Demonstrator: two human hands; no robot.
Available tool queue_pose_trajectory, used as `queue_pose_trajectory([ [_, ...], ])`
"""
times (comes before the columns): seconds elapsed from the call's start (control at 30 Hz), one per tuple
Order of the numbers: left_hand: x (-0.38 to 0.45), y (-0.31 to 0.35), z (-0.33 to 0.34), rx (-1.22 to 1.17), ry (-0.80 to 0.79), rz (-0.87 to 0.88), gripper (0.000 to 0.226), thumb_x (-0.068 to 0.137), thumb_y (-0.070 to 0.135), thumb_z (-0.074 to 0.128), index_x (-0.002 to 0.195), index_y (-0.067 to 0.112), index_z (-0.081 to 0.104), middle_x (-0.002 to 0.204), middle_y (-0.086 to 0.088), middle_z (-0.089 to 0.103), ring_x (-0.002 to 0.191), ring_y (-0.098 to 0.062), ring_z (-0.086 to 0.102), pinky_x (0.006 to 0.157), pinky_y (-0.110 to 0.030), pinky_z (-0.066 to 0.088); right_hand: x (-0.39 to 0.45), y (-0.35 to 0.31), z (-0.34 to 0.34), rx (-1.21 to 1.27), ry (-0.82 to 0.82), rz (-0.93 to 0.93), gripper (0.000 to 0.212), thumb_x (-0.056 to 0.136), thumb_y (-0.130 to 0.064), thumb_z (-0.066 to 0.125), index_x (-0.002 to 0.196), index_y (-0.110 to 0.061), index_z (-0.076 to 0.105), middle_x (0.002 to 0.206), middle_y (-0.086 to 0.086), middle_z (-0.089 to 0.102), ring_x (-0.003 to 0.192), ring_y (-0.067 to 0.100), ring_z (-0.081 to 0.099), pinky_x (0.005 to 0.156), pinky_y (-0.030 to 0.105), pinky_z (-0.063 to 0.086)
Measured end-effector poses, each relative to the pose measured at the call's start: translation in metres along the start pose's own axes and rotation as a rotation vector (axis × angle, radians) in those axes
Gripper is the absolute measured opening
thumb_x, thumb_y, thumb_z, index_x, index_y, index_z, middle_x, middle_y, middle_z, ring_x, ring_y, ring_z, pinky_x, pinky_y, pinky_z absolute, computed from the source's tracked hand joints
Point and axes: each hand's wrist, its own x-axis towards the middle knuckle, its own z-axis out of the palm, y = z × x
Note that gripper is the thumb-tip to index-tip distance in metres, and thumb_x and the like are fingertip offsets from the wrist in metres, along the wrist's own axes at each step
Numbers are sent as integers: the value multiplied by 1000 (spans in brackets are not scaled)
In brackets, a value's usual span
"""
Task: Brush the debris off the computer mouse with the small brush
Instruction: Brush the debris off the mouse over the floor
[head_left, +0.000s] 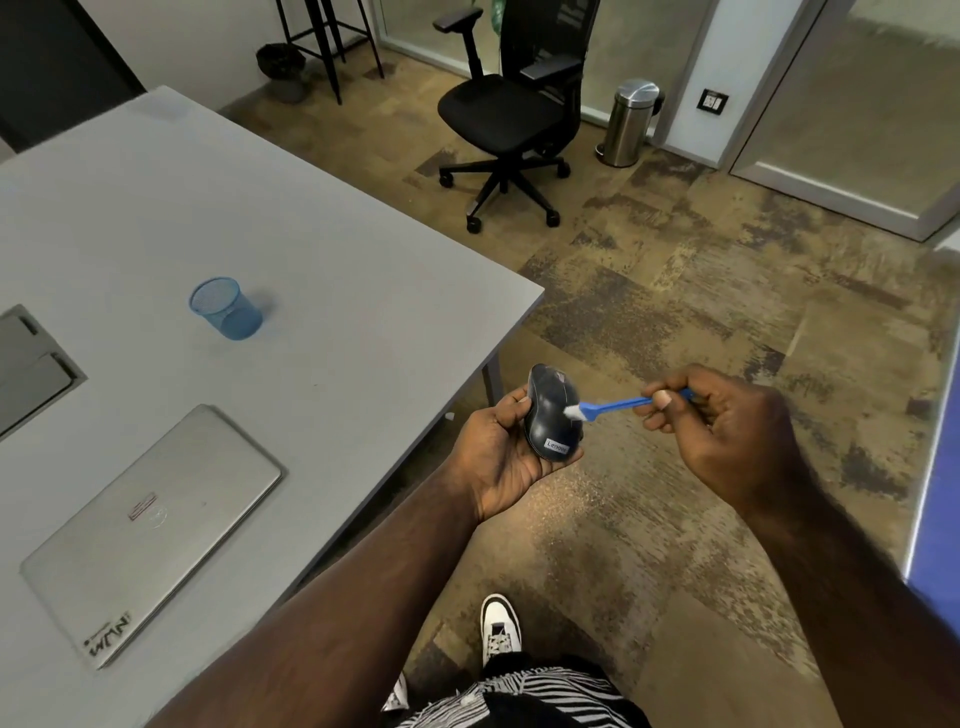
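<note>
A dark grey computer mouse with a small label near its rear rests in my left hand, top side up, held just past the table's right edge over the carpet. My right hand pinches the blue handle of a small brush. Its white bristles touch the right side of the mouse's top. Part of the handle is hidden inside my fingers.
The grey table lies to my left, carrying a shut silver laptop and a blue mesh cup. A black office chair and a steel bin stand across the carpet. A blue panel is at the right.
</note>
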Motion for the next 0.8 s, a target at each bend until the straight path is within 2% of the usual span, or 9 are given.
queue_pose_trajectory([
  [0.13, -1, -2, 1, 17, -12, 7, 42, 100, 17, 34, 141, 11, 44, 130, -21, 54, 101, -35, 61, 83, -50, 53, -2, -4, 7, 46, -92, -39, 14, 93, -20, 59, 98, -21, 73, 79, -15, 74, 69, 2, 74, 58, 35, 63],
  [0.23, -2, -3, 1, 63, -35, 4, 42, 100, 18, 33, 140, 12, 45, 130, -22, 53, 97, -37, 61, 78, -47, 56, 3, 0, 10, -86, 63, 37, 17, 95, -15, 57, 103, -22, 71, 77, -24, 68, 74, -5, 72, 62, 27, 61],
  [0.3, -3, -3, -1, 75, -42, -3, 42, 100, 17, 32, 139, 14, 47, 128, -20, 54, 96, -36, 62, 77, -46, 55, 8, 0, 9, -77, 138, 95, 18, 96, -23, 54, 104, -28, 70, 74, -25, 68, 75, -4, 72, 63, 23, 60],
  [0.43, -2, -7, -3, 105, -60, -10, 38, 98, 15, 33, 127, 16, 57, 119, -19, 60, 92, -34, 64, 74, -42, 56, 13, -5, 16, 56, 26, 165, 17, 91, -33, 54, 93, -40, 69, 79, -21, 75, 64, 1, 73, 59, 17, 58],
  [0.5, -2, -7, -3, 120, -72, -7, 38, 97, 15, 34, 127, 17, 58, 121, -18, 59, 93, -34, 63, 74, -41, 55, 17, 0, 19, -18, 34, 250, 19, 94, -25, 57, 89, -40, 69, 73, -15, 75, 64, 3, 73, 62, 25, 61],
  [0.57, -3, -9, -5, 120, -79, -8, 40, 96, 14, 34, 130, 17, 57, 125, -17, 57, 96, -33, 62, 75, -41, 55, 25, 7, 17, -123, 90, 357, 18, 96, -19, 58, 95, -31, 72, 73, -9, 75, 67, 12, 75, 67, 39, 63],
  [0.6, -3, -9, -6, 117, -80, -8, 41, 96, 14, 35, 130, 17, 57, 126, -17, 57, 98, -32, 62, 76, -41, 54, 28, 9, 14, -120, 105, 394, 17, 97, -18, 58, 98, -26, 72, 75, -7, 75, 67, 14, 75, 67, 41, 64],
  [0.73, -2, -8, -8, 130, -77, 3, 41, 95, 15, 37, 128, 18, 59, 125, -16, 58, 98, -31, 61, 78, -41, 53, 31, 0, 13, 140, 41, 414, 20, 97, -17, 59, 88, -29, 71, 72, -5, 77, 60, 12, 75, 58, 28, 61],
  [0.8, 0, -6, -9, 135, -66, 4, 42, 96, 15, 34, 132, 18, 57, 129, -17, 55, 100, -32, 60, 79, -42, 52, 30, -2, 17, 125, 0, 473, 20, 97, -16, 59, 87, -27, 72, 69, -5, 77, 59, 12, 75, 58, 29, 62],
])
